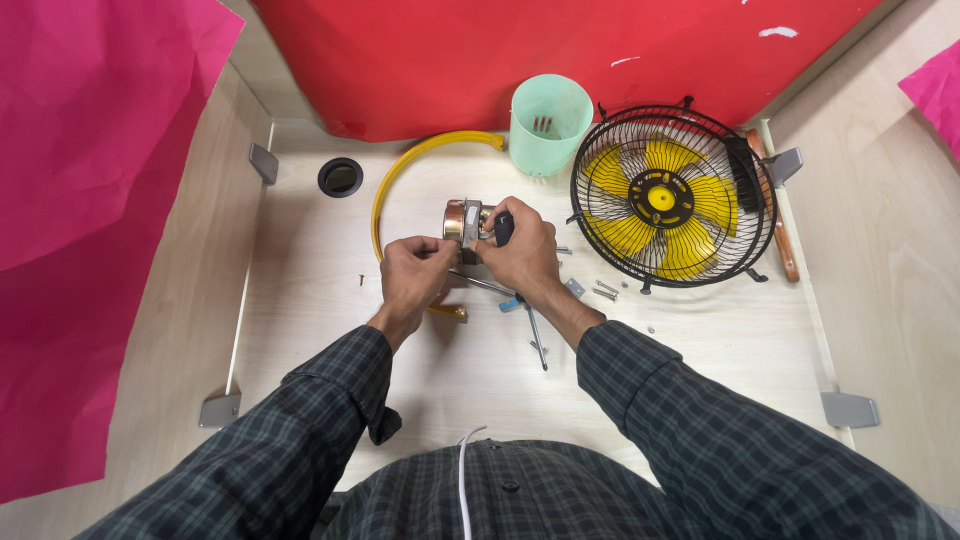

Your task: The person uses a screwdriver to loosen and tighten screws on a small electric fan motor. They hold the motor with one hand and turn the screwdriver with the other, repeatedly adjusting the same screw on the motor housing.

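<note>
Resting mid-counter (300, 300) between both hands: motor (466, 219), copper and silver. Left hand (415, 275) fingers closed on its near edge; right hand (525, 255) fingers curled around a black handle (504, 228) at its side. Behind: yellow hoop (420, 150), green cup (551, 125). Right: caged fan (668, 197), yellow blades. Near the wrists: loose screws (604, 291).

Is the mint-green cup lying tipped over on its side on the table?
No, the mint-green cup stands upright beside the fan cage, its open mouth facing up.
</note>
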